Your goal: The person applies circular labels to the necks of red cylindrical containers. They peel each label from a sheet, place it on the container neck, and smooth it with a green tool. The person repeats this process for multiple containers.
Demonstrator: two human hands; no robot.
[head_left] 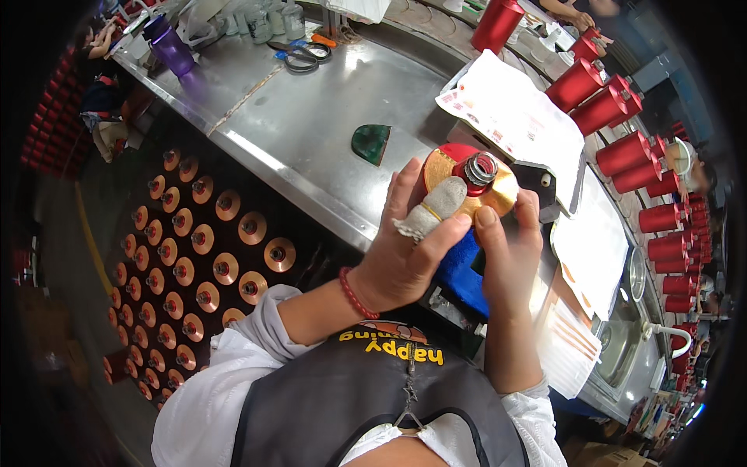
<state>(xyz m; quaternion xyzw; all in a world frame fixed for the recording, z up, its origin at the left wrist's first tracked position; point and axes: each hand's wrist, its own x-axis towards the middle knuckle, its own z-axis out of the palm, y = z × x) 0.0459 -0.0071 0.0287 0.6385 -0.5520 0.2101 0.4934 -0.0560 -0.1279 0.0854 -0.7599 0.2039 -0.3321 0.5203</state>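
Note:
A red bottle with a bare threaded neck (480, 169) and a shiny gold shoulder (499, 189) is tilted up in front of me, between both hands. My left hand (397, 261) grips it from the left; a grey fabric finger cover (447, 197) with a frayed edge lies against the gold part. A red bead bracelet circles that wrist. My right hand (510, 261) is closed at the near right of the shoulder, with the thumb pressed on the gold edge and fingers curled behind it. The bottle's lower body is mostly hidden by my hands.
On the metal table lie a dark green rounded piece (371, 145), scissors (302, 56), a purple bottle (168, 47) and white sheets (513, 105). Many gold-shouldered bottles (226, 268) stand in rows at left. Red bottles (576, 84) line the conveyor at right. Other people work farther off.

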